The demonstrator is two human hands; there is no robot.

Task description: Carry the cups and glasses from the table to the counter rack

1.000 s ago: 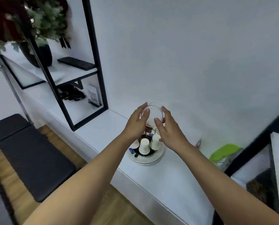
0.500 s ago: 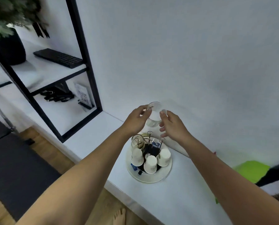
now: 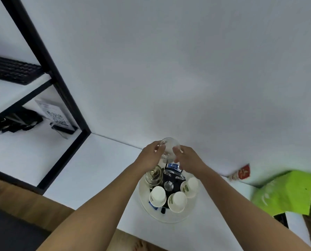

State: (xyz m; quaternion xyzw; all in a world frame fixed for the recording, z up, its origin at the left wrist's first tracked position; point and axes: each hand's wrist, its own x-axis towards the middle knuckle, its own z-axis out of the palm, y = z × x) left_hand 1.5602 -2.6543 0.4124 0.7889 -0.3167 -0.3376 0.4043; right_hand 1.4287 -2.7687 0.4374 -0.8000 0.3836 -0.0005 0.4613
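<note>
Glass (image 3: pixel 169 149) is held between both hands just above the back of the rack (image 3: pixel 171 180), at 12 o'clock from its centre. The left hand (image 3: pixel 149 157) pinches it from 9 o'clock with curled fingers, and the right hand (image 3: pixel 186 159) grips it from 3 o'clock, fingertips (image 3: pixel 175 149) against its side. Compared with 1 second ago, the glass has come lower and closer to the pegs, and the view now looks more steeply down on the white tray (image 3: pixel 145 200) on the counter (image 3: pixel 96 160). That suggests the placing step is nearly done. 3 white cups (image 3: pixel 176 201) already sit upside down at 5 to 7 o'clock, and 1 glass jar (image 3: pixel 153 175) at 9 o'clock. A green bag (image 3: pixel 284 192) lies well apart at 3 o'clock.
</note>
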